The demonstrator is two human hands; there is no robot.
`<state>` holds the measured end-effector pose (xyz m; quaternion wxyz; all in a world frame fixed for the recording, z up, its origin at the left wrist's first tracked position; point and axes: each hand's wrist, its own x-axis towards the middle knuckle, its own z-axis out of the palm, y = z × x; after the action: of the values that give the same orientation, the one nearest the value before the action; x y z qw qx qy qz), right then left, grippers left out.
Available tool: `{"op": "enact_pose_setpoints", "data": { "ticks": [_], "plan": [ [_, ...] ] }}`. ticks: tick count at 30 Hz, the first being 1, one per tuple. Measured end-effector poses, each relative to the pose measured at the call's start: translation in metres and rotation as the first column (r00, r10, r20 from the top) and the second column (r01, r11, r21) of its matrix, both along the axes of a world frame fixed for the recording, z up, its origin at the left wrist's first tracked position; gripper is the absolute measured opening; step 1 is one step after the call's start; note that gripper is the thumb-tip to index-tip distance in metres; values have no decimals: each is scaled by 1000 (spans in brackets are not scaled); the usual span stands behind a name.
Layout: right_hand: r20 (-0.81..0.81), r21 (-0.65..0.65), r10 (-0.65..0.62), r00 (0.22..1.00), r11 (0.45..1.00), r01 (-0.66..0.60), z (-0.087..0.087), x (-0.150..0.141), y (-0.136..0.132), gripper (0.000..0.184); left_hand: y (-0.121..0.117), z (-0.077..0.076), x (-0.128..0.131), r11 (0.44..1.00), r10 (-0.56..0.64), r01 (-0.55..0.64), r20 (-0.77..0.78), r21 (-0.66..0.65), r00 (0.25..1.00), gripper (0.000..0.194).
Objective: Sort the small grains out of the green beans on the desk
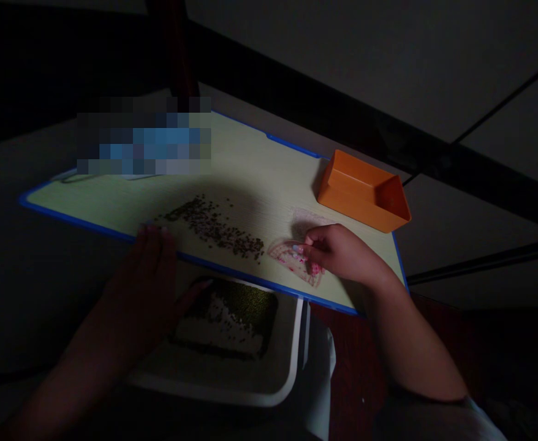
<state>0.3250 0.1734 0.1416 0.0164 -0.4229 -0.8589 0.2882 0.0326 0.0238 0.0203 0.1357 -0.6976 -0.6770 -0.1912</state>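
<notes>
My right hand (336,251) pinches a clear pink semicircular protractor (291,260) with small pink decorations, its curved edge facing the beans. Small dark green beans (218,229) lie in a loose band across a pale, blue-edged board (246,162), left of the protractor. At the board's near edge, my left hand (152,275) has its fingers stretched out and its thumb apart, with nothing in it. Below that edge stands a white basin (291,361). Many green beans (250,303) lie inside it, thickest toward the far right; my left hand and the board hide part of it.
An orange rectangular box (365,193) stands on the board's far right corner. A blurred-out blue object (159,144) is at the far left. Light-coloured cabinet fronts (489,165) rise behind the board. Reddish-brown floor (356,361) shows at lower right. The scene is dim.
</notes>
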Motion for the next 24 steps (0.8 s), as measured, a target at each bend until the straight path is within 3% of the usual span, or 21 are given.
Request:
{"op": "enact_pose_setpoints", "data": {
  "ticks": [8, 17, 24],
  "plan": [
    [-50, -84, 101, 994, 991, -105, 1, 1, -2, 27, -1, 0, 1, 1000, 19, -19, 26, -15, 999, 98],
    [106, 108, -49, 993, 993, 37, 1, -2, 3, 26, -1, 0, 0, 1000, 8, -7, 20, -23, 1000, 98],
    [20, 103, -46, 999, 994, 43, -6, -3, 5, 24, -1, 2, 1, 1000, 2, -1, 8, -18, 1000, 97]
  ]
}}
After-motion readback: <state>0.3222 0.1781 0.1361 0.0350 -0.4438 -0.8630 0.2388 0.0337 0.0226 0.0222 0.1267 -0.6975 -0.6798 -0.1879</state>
